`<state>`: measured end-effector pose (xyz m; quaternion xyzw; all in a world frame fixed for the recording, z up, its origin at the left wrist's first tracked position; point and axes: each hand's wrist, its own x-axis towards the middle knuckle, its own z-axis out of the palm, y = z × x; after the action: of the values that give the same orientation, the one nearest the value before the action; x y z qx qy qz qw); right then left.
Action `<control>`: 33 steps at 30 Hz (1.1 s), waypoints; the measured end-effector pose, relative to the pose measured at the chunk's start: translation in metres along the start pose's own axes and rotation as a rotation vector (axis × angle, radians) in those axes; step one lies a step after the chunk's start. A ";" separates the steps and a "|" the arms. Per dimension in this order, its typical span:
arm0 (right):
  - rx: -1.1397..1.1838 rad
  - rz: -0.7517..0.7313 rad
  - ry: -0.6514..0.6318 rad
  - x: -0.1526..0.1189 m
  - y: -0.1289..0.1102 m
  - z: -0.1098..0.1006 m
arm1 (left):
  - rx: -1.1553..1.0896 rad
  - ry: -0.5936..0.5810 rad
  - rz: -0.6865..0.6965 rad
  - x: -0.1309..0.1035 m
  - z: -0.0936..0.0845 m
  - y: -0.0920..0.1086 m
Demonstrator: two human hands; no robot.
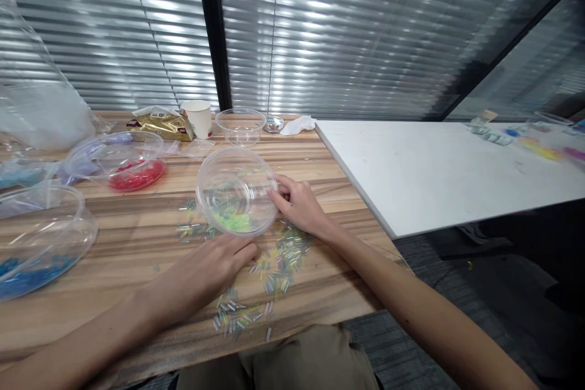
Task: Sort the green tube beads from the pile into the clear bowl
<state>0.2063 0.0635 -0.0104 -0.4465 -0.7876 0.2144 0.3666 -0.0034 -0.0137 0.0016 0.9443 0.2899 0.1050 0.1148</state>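
Note:
A clear round plastic bowl [219, 167] with light green pieces [235, 221] inside is tilted above the wooden table [137, 225]. My right hand [295, 201] grips its right rim between thumb and fingers. At the bowl's near edge is my left hand [228, 259], its fingers curled with the tips low by the tabletop; whatever they may hold is hidden. Small shiny tube-like pieces [290, 250] in yellow, green and clear tones lie scattered around both hands. More of them [235, 315] lie close to the table's front edge.
To the left stand clear containers with red pieces [137, 175] and blue pieces [36, 274]. Along the back are a gold packet [164, 125], a paper cup [198, 120], another clear bowl [241, 129] and a crumpled tissue [298, 125]. A white table [439, 170] adjoins at right.

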 end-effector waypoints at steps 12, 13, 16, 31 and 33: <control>0.010 0.001 -0.011 0.000 -0.001 0.000 | 0.030 -0.034 -0.008 0.000 0.001 0.001; 0.009 0.000 -0.011 0.000 -0.001 -0.001 | 0.032 -0.033 -0.003 0.000 0.001 0.001; 0.003 -0.004 -0.010 0.000 -0.001 -0.001 | 0.039 -0.017 0.002 0.000 0.001 0.001; -0.008 0.006 -0.034 0.000 -0.002 -0.001 | 0.114 0.031 0.036 -0.003 0.007 -0.002; -0.012 0.005 -0.042 0.000 -0.001 -0.001 | 0.120 0.041 0.040 -0.004 0.009 -0.003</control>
<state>0.2060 0.0629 -0.0092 -0.4462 -0.7952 0.2200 0.3467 -0.0054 -0.0151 -0.0078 0.9528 0.2790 0.1090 0.0502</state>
